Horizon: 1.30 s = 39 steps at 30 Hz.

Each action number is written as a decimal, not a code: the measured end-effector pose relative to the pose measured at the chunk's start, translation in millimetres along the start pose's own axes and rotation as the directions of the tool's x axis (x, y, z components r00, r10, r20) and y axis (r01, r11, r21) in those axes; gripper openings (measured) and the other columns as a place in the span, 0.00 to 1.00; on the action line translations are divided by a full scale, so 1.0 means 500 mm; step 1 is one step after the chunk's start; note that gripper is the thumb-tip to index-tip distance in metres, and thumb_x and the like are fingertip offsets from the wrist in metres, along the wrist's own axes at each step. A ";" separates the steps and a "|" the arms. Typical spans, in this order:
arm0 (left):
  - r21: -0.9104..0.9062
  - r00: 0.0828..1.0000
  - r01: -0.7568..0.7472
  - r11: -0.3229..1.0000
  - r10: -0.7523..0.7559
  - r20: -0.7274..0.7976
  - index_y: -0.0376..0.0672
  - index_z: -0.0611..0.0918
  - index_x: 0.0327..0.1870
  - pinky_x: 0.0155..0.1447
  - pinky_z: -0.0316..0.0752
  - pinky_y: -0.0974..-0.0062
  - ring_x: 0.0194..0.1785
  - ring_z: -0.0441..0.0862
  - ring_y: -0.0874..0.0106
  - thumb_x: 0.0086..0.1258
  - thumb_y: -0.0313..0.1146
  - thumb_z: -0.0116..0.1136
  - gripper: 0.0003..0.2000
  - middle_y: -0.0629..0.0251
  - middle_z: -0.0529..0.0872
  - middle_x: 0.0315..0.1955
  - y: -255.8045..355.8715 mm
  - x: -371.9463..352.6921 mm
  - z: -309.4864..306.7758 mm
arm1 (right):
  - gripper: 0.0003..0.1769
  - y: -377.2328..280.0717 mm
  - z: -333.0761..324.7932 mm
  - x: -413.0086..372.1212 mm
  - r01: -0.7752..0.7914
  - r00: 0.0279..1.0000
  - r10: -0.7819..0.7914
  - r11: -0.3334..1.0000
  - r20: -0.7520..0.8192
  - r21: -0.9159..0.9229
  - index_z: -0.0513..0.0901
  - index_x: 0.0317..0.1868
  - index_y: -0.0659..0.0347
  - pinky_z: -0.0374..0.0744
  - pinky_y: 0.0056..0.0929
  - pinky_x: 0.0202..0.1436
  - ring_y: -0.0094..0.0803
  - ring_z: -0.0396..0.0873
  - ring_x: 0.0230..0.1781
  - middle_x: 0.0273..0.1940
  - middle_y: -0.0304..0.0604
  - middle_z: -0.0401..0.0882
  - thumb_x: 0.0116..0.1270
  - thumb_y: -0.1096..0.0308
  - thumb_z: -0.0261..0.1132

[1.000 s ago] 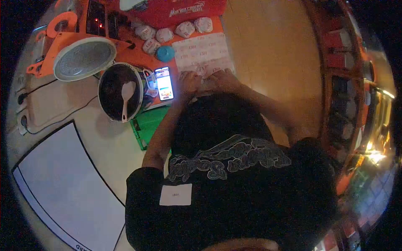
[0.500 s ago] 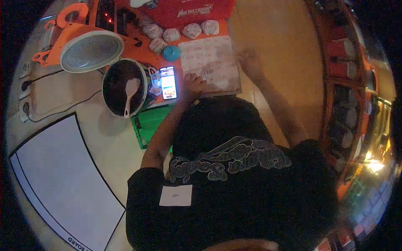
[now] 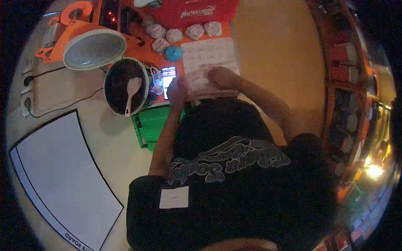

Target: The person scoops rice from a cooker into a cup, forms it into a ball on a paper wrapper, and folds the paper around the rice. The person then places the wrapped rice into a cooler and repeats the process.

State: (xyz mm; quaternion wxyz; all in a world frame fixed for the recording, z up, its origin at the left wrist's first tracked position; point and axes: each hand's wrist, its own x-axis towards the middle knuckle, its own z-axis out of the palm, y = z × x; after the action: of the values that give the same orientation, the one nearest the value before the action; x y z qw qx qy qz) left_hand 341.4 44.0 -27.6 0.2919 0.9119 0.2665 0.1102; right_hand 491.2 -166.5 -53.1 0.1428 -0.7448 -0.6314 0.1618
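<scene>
Currently, the right hand (image 3: 224,78) rests knuckles-up, fingers curled, on the near end of the white printed paper sheet (image 3: 207,52), which lies on the orange tray (image 3: 144,50) directly ahead of the person. The left hand (image 3: 177,89) touches the sheet's left edge beside the lit smartphone (image 3: 168,75). Whether either hand grips the sheet cannot be determined.

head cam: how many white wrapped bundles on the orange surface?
5 wrapped bundles: four in a row under the red box, the fifth in front of the row's left end, beside the teal lid. Others may be hidden.
</scene>
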 end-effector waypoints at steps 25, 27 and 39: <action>0.172 0.749 -0.485 0.857 0.306 0.587 0.50 0.85 0.43 0.57 0.73 0.56 0.52 0.81 0.59 0.62 0.40 0.62 0.11 0.63 0.85 0.47 0.054 -0.021 0.076 | 0.19 0.054 0.075 -0.108 -0.229 0.942 0.323 0.815 -0.090 0.533 0.80 0.48 0.64 0.73 0.47 0.59 0.56 0.75 0.52 0.50 0.58 0.78 0.67 0.57 0.60; 0.181 0.783 -0.498 0.848 0.350 0.514 0.50 0.86 0.41 0.58 0.72 0.56 0.52 0.81 0.60 0.62 0.40 0.62 0.09 0.64 0.85 0.47 -0.013 -0.026 0.124 | 0.19 0.051 0.075 -0.115 -0.182 0.942 0.246 0.945 -0.226 0.272 0.80 0.50 0.62 0.73 0.45 0.60 0.56 0.75 0.53 0.50 0.57 0.79 0.69 0.55 0.58; 0.122 0.894 -0.369 0.921 0.316 0.318 0.46 0.85 0.35 0.49 0.76 0.56 0.40 0.83 0.54 0.62 0.38 0.61 0.07 0.57 0.86 0.34 0.056 0.012 0.073 | 0.19 0.050 0.012 -0.066 -0.396 0.898 0.428 0.886 -0.101 0.240 0.80 0.42 0.62 0.80 0.52 0.42 0.54 0.83 0.37 0.36 0.54 0.84 0.71 0.54 0.54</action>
State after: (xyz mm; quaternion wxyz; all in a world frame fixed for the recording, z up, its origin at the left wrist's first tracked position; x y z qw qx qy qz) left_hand 371.5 10.7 -40.1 0.2210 0.9732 0.0639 -0.0001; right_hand 506.0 -202.8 -66.7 0.2314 -0.8525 -0.4247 0.1984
